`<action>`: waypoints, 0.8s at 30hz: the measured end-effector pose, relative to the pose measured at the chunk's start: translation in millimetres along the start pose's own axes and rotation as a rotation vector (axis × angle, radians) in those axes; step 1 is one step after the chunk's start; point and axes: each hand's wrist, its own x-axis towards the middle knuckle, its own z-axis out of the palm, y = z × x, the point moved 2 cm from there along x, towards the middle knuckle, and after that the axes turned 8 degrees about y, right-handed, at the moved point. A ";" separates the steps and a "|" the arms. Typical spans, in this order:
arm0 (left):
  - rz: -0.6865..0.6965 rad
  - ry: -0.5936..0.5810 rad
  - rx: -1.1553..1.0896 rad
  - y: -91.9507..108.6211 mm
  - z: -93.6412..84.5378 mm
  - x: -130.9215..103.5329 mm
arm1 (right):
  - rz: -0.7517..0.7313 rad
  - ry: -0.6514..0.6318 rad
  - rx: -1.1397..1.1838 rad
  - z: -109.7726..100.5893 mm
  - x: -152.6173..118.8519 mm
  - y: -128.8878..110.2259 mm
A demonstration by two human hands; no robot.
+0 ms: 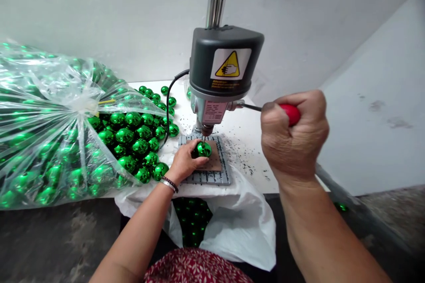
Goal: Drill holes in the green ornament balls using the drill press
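Note:
A shiny green ball rests on a brown board on the drill press's grey base. My left hand grips it from the left, with thumb and fingers around its sides. The bit of the drill press comes down at the top of the ball; whether it has gone in is too small to tell. At the right, my right hand is closed around the red knob of the press's lever.
A clear plastic bag of green balls lies at the left, with loose balls beside its mouth. Dark shavings dot the white table. A white bag holding green balls hangs at the front edge. A black cable runs left of the press.

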 end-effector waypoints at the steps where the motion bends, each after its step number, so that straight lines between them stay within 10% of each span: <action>1: -0.004 -0.003 0.005 -0.6 0.1 0.1 | 0.002 0.004 -0.002 -0.1 -1.8 0.5; 24: 0.003 -0.017 -0.077 6.0 -3.3 -1.9 | -0.031 0.191 0.095 7.4 -54.9 28.7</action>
